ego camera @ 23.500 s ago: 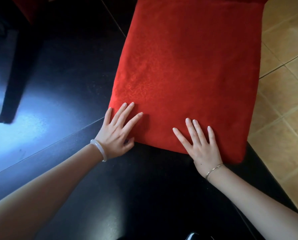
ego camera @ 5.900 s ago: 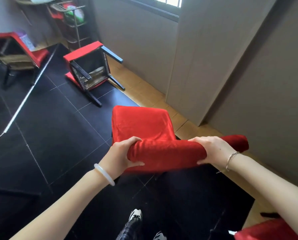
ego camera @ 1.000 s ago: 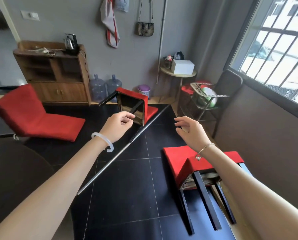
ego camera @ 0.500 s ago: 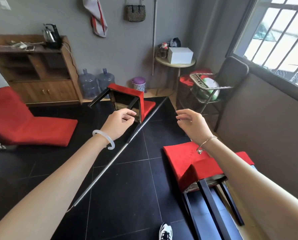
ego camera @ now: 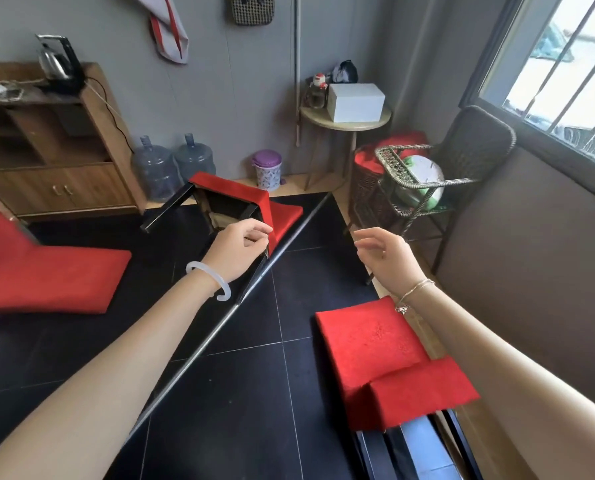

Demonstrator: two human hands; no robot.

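Both our hands are out in front and hold nothing: the left hand (ego camera: 238, 251) has its fingers loosely curled with the thumb close to the fingertips, and the right hand (ego camera: 387, 258) is slack and spread. The tipped chair (ego camera: 233, 190) we're reaching for lies on its side on the dark floor against the far wall. Its black legs point left and it seems well beyond our fingers, though the left hand overlaps it in view.

To do this well, we'd say close the distance first and mind the metal pole (ego camera: 219, 327) lying slantwise across our path. Then take the chair by its frame with both hands rather than by the loose red cloth, which could slip. The near chair (ego camera: 375, 344) lies by our right arm, so we should step wide of its legs.

As for containers, two water jugs (ego camera: 155, 171) stand by the cabinet, and we cannot tell their level. The purple-lidded bin (ego camera: 267, 171) is shut, its contents hidden. A white box (ego camera: 355, 102) sits closed on the round table (ego camera: 313, 116). The wicker stand (ego camera: 393, 154) holds a green and white round thing (ego camera: 419, 180), and the dark basket (ego camera: 365, 188) behind it has red cloth in it
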